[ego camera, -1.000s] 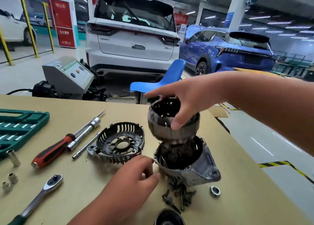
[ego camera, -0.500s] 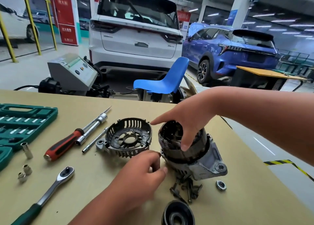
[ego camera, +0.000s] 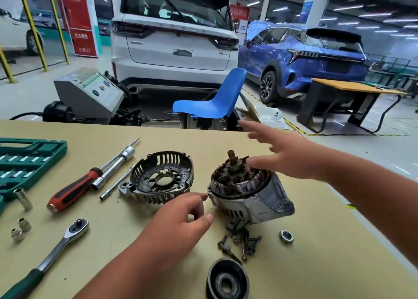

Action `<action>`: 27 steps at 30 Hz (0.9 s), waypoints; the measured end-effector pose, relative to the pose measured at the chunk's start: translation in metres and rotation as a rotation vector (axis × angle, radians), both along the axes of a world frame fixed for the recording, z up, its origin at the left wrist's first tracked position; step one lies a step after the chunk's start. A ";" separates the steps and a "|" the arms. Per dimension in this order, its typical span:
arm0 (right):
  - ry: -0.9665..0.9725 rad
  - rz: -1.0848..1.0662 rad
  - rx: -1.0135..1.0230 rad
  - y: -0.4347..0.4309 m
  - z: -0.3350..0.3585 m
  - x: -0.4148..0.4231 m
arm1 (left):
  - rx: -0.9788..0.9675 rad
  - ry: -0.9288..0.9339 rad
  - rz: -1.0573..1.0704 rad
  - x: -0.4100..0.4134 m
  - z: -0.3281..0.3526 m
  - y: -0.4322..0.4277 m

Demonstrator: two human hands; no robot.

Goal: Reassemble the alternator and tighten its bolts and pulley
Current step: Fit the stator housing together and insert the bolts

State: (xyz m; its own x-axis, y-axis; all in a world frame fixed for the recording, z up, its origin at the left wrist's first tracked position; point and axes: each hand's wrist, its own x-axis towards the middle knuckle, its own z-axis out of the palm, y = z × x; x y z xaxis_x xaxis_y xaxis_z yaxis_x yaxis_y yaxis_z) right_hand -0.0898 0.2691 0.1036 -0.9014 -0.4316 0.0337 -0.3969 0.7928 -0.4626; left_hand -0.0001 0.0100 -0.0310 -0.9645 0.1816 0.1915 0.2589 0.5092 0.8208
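Car badge "X6" beyond alternator

Tan flat bench: plain, unpatterned. Silver-grey cast alternator housing: dull finish, with coppery-brown stator windings inside (dark grime over them). Near-black round slotted end cover: a ring of vertical slots around its wall. Red-handled screwdriver: black grip panels. Teal-green moulded socket case: chrome pieces in rows. Chrome ratchet wrench: dark green handle. Black grooved pulley: uniform. Silver hex nut: bright. Blue plastic chair: solid colour.
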 end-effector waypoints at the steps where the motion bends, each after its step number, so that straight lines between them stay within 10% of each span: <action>1: -0.003 -0.090 -0.144 0.011 -0.013 0.006 | 0.013 -0.011 0.007 0.001 0.001 0.001; 9: -0.180 -0.508 -0.711 0.008 -0.096 0.024 | 0.213 -0.139 -0.126 0.005 0.010 0.014; 16: -0.146 -0.458 -0.720 0.005 -0.090 0.001 | 0.477 -0.198 -0.189 0.003 0.007 0.011; 21: -0.116 -0.399 -0.630 0.000 -0.081 -0.011 | 0.291 -0.185 -0.166 0.005 0.009 0.012; 27: -0.091 -0.357 -0.690 0.003 -0.088 -0.016 | 0.038 0.465 0.267 0.013 0.021 0.010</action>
State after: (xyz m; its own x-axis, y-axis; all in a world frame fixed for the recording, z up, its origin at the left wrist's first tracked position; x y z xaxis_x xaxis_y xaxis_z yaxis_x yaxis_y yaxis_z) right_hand -0.1060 0.2718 0.0152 -0.9939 -0.0234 0.1079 -0.1085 0.3866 -0.9158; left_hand 0.0131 0.0199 -0.0097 -0.7880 -0.0733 0.6113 0.4653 0.5794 0.6692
